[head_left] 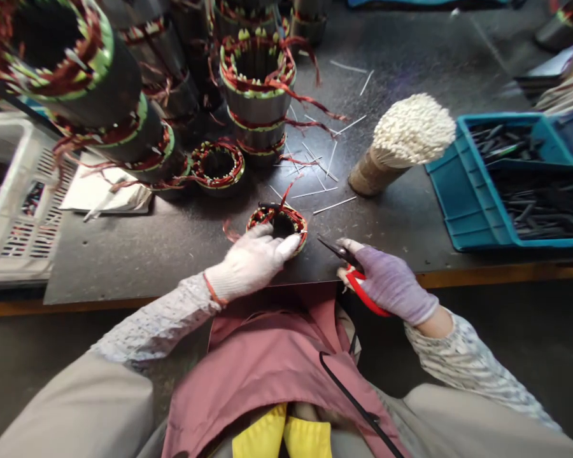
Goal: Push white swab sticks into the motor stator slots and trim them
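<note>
A small motor stator (293,214) with reddish copper windings and green insulation stands on the dark table in front of me. My left hand (255,254), in a white knit glove, holds it at the near rim, thumb and fingers over its edge. That hand hides part of the stator's bore. A loose red lead sticks up from the far side. Just to the right, my right hand (386,277), in a purple glove, grips red-handled scissors (363,294). Their dark pointed tip aims at the stator without touching it.
Stacked stators (258,95) rise at the back and left, trailing leads. White sticks (334,203) lie scattered beyond my hands, near an upright bundle of white-tipped sticks (413,130). A blue bin (477,203) of black pieces stands right; a white crate (33,210) left.
</note>
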Demonstrator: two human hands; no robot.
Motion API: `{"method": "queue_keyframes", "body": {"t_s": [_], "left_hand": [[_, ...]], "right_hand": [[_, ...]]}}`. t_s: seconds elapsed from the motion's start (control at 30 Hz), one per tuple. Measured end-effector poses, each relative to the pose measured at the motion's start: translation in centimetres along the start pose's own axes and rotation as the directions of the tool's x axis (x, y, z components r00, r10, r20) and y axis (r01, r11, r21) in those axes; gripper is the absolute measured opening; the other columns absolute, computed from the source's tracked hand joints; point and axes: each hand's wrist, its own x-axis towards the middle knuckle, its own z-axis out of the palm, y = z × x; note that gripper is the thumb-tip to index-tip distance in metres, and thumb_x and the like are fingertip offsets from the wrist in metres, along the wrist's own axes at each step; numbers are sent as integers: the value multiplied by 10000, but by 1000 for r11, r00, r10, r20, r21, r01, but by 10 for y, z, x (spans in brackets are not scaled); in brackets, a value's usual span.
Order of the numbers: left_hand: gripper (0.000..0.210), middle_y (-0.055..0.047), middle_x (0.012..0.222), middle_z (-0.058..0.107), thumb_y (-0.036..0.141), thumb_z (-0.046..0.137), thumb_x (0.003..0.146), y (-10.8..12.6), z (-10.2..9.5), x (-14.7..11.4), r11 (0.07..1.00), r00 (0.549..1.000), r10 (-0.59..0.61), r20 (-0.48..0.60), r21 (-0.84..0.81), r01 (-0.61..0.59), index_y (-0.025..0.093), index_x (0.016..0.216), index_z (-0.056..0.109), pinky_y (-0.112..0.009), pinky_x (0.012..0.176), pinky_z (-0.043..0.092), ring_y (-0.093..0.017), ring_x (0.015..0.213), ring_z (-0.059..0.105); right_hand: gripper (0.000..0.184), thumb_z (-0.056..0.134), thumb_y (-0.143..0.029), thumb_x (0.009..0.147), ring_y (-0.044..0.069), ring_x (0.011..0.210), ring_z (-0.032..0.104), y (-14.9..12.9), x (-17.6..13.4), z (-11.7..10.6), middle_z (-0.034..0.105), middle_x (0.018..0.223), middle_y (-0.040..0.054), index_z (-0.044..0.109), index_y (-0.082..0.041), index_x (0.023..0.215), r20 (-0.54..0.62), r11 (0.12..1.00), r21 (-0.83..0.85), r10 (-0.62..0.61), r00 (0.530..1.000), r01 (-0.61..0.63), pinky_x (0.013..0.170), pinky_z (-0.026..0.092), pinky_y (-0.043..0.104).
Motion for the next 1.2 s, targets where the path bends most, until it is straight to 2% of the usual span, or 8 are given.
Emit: {"method": "queue_keyframes", "body": {"t_s": [0.2, 0.37, 0.5, 0.63, 0.77, 0.93, 1.07, 1.2], "left_hand": [[516, -143, 1196, 681, 344, 663, 847, 2, -19, -9, 942, 942, -335, -33, -33, 333, 149, 1311, 551, -571, 1176, 247, -299, 1173, 605], [364, -78, 1036, 742, 336, 637, 855, 17, 7, -1, 886, 874, -462, -154, -130, 445, 185, 1185, 629, -528, 1181, 252, -244, 1001, 686], [221, -55, 810, 742, 339, 585, 848, 13, 18, 0, 880, 848, -475, -237, -131, 456, 181, 955, 696, -489, 1123, 325, -224, 801, 707], [229, -29, 794, 747, 325, 545, 872, 10, 15, -2, 910, 883, -414, -222, -125, 395, 210, 1006, 692, -442, 1035, 388, -202, 756, 700], [249, -29, 825, 751, 349, 521, 907, 6, 13, -3, 943, 929, -330, -167, -88, 320, 219, 1039, 687, -436, 982, 400, -204, 771, 693], [417, -54, 889, 752, 361, 552, 908, 4, 10, -5, 956, 946, -291, -139, -62, 285, 182, 1282, 597, -422, 972, 419, -227, 832, 695], [455, -121, 1187, 698, 375, 583, 905, 9, 6, -17, 948, 928, -318, -195, -54, 314, 154, 1302, 578, -509, 1125, 299, -278, 1106, 641], [450, -118, 1282, 652, 390, 549, 927, 12, 5, -25, 941, 915, -334, -227, -29, 337, 178, 1324, 563, -589, 1160, 219, -310, 1236, 557]], "right_hand": [[527, 540, -371, 876, 330, 915, 680, -1, 6, -8, 678, 1137, 186, 557, -136, 1347, 47, 940, -283, 213, 976, -192, 699, 534, 414], [460, 477, -413, 939, 259, 1073, 639, -39, 36, -13, 592, 1321, 169, 583, -151, 1302, -208, 964, 97, -222, 953, 246, 847, 535, 371], [391, 500, -506, 916, 177, 932, 666, -73, 61, 4, 688, 1107, 105, 686, -185, 1039, -433, 601, 618, -280, 857, 508, 824, 551, 310], [327, 600, -486, 848, 70, 432, 464, -93, 53, 4, 588, 618, -9, 665, -167, 819, -65, 186, 981, 44, 997, 56, 409, 394, 207], [235, 669, -370, 790, 20, 346, 310, -110, 63, -17, 453, 512, -66, 612, -150, 734, 211, -58, 977, 152, 966, -204, 332, 225, 170], [316, 568, -457, 861, 76, 480, 530, -93, 88, -22, 634, 759, 21, 638, -153, 911, 26, 161, 986, 116, 993, -45, 431, 425, 208], [433, 493, -428, 892, 240, 945, 669, -32, 40, -1, 639, 1164, 155, 590, -148, 1208, -319, 791, 612, 267, 909, -17, 801, 557, 398], [526, 514, -280, 856, 350, 1097, 602, 5, 6, 8, 602, 1236, 231, 528, -96, 1349, -63, 974, -71, 211, 975, -215, 891, 494, 475]]}}
